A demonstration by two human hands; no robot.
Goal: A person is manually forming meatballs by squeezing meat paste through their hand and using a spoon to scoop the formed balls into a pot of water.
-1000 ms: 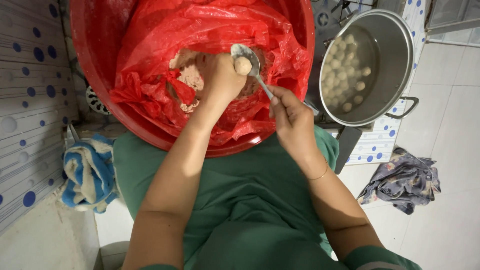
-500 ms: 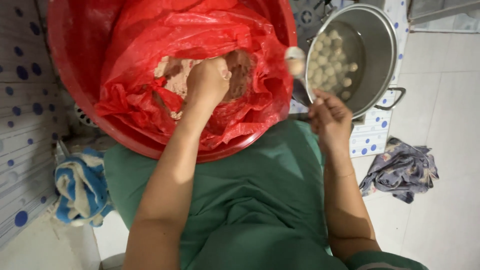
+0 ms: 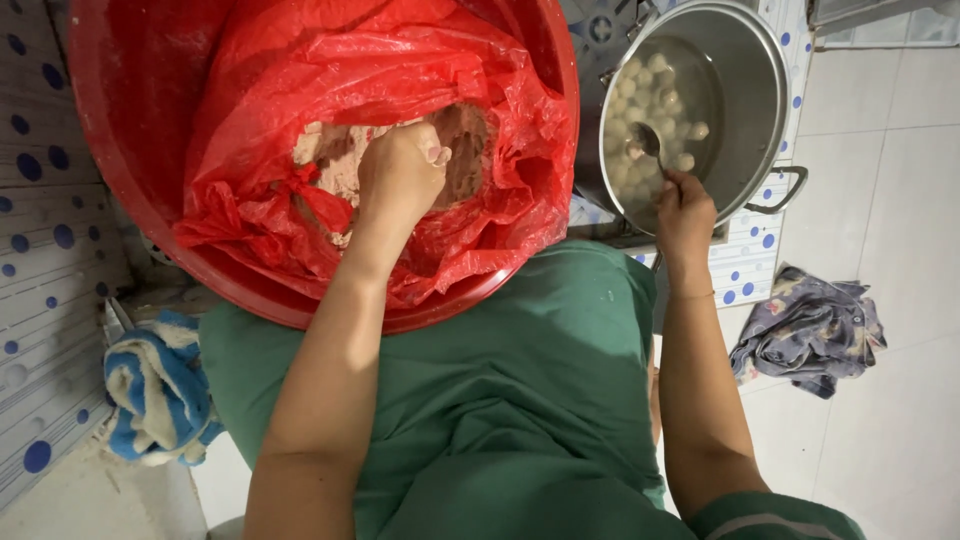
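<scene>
A big red basin (image 3: 130,190) lined with a red plastic bag (image 3: 300,80) rests on my lap and holds pinkish-brown paste (image 3: 330,150). My left hand (image 3: 400,172) is closed in a fist, pressed into that paste. To the right stands a steel pot (image 3: 740,90) of water with several pale balls (image 3: 645,110) floating in it. My right hand (image 3: 685,212) grips a metal spoon (image 3: 648,140) whose bowl dips into the pot among the balls.
The pot's handle (image 3: 785,190) sticks out toward the tiled floor. A crumpled grey patterned cloth (image 3: 810,330) lies on the floor at right. A blue and white towel (image 3: 155,390) sits at lower left beside a dotted tiled wall (image 3: 40,200).
My right hand carried the spoon with a ball from above the basin over to the pot and lowered it into the water. My left hand sank back into the paste.
</scene>
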